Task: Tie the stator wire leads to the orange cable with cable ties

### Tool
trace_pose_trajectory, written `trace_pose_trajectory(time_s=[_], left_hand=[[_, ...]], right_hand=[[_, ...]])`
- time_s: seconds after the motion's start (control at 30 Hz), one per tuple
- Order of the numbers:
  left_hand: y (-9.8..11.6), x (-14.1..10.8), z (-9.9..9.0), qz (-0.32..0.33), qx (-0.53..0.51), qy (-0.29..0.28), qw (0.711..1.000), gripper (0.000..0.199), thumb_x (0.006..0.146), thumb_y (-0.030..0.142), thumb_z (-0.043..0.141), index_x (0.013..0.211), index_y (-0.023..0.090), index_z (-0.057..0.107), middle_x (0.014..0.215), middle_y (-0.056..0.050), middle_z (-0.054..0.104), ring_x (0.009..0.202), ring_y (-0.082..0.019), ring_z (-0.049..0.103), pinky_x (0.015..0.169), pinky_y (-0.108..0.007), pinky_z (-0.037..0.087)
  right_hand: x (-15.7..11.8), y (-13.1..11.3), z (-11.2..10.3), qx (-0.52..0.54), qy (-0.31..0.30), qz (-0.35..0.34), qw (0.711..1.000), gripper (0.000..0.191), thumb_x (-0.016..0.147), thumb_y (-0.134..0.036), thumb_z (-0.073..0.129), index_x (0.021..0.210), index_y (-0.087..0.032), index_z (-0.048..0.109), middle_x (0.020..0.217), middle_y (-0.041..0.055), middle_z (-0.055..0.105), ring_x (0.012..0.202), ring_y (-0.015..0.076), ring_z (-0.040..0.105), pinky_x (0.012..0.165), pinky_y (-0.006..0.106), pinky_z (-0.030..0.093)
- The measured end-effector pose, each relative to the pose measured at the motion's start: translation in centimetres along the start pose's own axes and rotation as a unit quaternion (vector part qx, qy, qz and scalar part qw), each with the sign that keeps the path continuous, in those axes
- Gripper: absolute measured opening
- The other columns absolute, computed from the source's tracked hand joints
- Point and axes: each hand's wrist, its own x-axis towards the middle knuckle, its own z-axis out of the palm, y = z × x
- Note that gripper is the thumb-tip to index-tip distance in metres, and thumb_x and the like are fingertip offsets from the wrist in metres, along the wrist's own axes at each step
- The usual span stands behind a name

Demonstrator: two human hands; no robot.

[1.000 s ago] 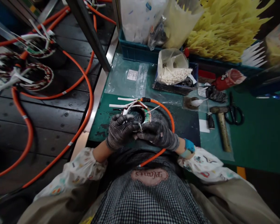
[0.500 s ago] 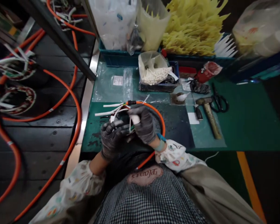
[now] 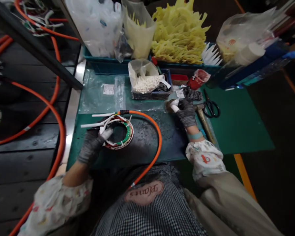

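Note:
A ring-shaped wound coil (image 3: pixel 127 139) with a green inner lining lies on the green mat, with white-sleeved wires and an orange cable (image 3: pixel 159 131) running from it. My left hand (image 3: pixel 94 142), in a grey glove, grips the left side of the coil, thumb over its rim. My right hand (image 3: pixel 186 113), gloved too, is at the small brown pad (image 3: pixel 169 105) behind the mat's dark area. Its fingers are bent round a small white piece (image 3: pixel 174 104) there, close to the hammer (image 3: pixel 205 124).
Black scissors (image 3: pixel 211 106) lie right of the hammer. Behind are a box with a bag of white beads (image 3: pixel 145 86), a red pouch (image 3: pixel 199 78) and yellow sleeves (image 3: pixel 179 32) in a teal bin. A metal post (image 3: pixel 44 49) and orange cables stand at the left.
My right hand has left the coil and moved right to the brown pad. My left hand stays at the coil, whose ring now shows. The whole view has shifted.

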Motion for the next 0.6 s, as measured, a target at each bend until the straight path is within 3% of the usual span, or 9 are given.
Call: trace_pose_trajectory(time_s=[0.07, 0.17, 0.23, 0.3, 0.37, 0.43, 0.53, 0.6], left_hand=[[-0.5, 1.5, 0.1, -0.027, -0.003, 0.033, 0.999, 0.05, 0.107, 0.039, 0.061, 0.156, 0.034, 0.06, 0.128, -0.005, 0.081, 0.123, -0.03, 0.076, 0.113, -0.052, 0.064], [-1.9, 2.4, 0.1, -0.041, 0.023, 0.033, 0.998, 0.04, 0.102, 0.041, 0.068, 0.141, 0.032, 0.071, 0.127, -0.005, 0.082, 0.118, -0.029, 0.077, 0.111, -0.049, 0.064], [-2.6, 2.4, -0.1, -0.051, 0.034, 0.021, 0.998, 0.039, 0.101, 0.043, 0.069, 0.137, 0.03, 0.073, 0.131, -0.007, 0.081, 0.121, -0.029, 0.076, 0.112, -0.047, 0.063], [-2.7, 2.1, -0.3, -0.056, 0.045, 0.011, 0.997, 0.043, 0.1, 0.043, 0.067, 0.139, 0.026, 0.072, 0.133, -0.009, 0.08, 0.124, -0.03, 0.075, 0.112, -0.046, 0.062], [-1.7, 1.3, -0.3, -0.049, 0.069, 0.016, 0.996, 0.048, 0.101, 0.04, 0.064, 0.146, 0.024, 0.068, 0.134, -0.011, 0.079, 0.125, -0.031, 0.075, 0.113, -0.046, 0.062], [0.1, -0.2, 0.1, -0.032, 0.103, 0.035, 0.994, 0.054, 0.103, 0.038, 0.06, 0.155, 0.023, 0.061, 0.141, -0.012, 0.076, 0.13, -0.031, 0.073, 0.115, -0.047, 0.061], [2.6, -3.2, 1.2, 0.012, 0.128, 0.087, 0.988, 0.059, 0.108, 0.041, 0.053, 0.166, 0.03, 0.047, 0.158, -0.011, 0.064, 0.145, -0.031, 0.064, 0.122, -0.052, 0.057], [3.4, -5.1, 2.0, 0.012, 0.119, 0.095, 0.988, 0.061, 0.111, 0.043, 0.049, 0.17, 0.036, 0.036, 0.167, -0.009, 0.056, 0.155, -0.031, 0.054, 0.127, -0.058, 0.052]], right_hand=[[-0.3, -1.6, -0.9, 0.003, 0.026, -0.013, 1.0, 0.023, 0.087, -0.038, 0.074, 0.098, -0.019, 0.069, 0.103, 0.0154, 0.076, 0.1, 0.0322, 0.071, 0.1, 0.059, 0.059], [-3.0, -5.1, -2.4, 0.023, 0.033, -0.041, 0.998, 0.023, 0.096, -0.044, 0.069, 0.106, -0.022, 0.068, 0.105, 0.0158, 0.077, 0.1, 0.0315, 0.073, 0.097, 0.054, 0.062], [-6.2, -8.1, -2.4, 0.047, -0.006, -0.069, 0.997, 0.022, 0.098, -0.045, 0.07, 0.108, -0.026, 0.069, 0.099, 0.0122, 0.078, 0.09, 0.03, 0.076, 0.087, 0.05, 0.066], [-10.1, -11.0, -1.7, 0.08, -0.086, -0.116, 0.986, 0.02, 0.098, -0.043, 0.071, 0.113, -0.029, 0.072, 0.097, 0.0092, 0.08, 0.081, 0.029, 0.078, 0.075, 0.046, 0.069], [-14.0, -13.2, -0.4, 0.103, -0.158, -0.137, 0.972, 0.024, 0.098, -0.041, 0.071, 0.119, -0.029, 0.075, 0.091, 0.0058, 0.082, 0.072, 0.0282, 0.078, 0.063, 0.041, 0.069], [-16.9, -14.4, 0.8, 0.115, -0.194, -0.141, 0.964, 0.03, 0.099, -0.04, 0.072, 0.126, -0.027, 0.076, 0.094, 0.0063, 0.084, 0.077, 0.0306, 0.081, 0.067, 0.042, 0.071], [-18.9, -14.5, 1.3, 0.116, -0.215, -0.15, 0.958, 0.038, 0.102, -0.038, 0.07, 0.138, -0.026, 0.074, 0.11, 0.0098, 0.086, 0.095, 0.0342, 0.084, 0.083, 0.048, 0.074], [-18.9, -14.3, 0.7, 0.12, -0.222, -0.171, 0.952, 0.039, 0.103, -0.035, 0.069, 0.141, -0.027, 0.073, 0.113, 0.01, 0.085, 0.098, 0.0332, 0.083, 0.085, 0.047, 0.074]])
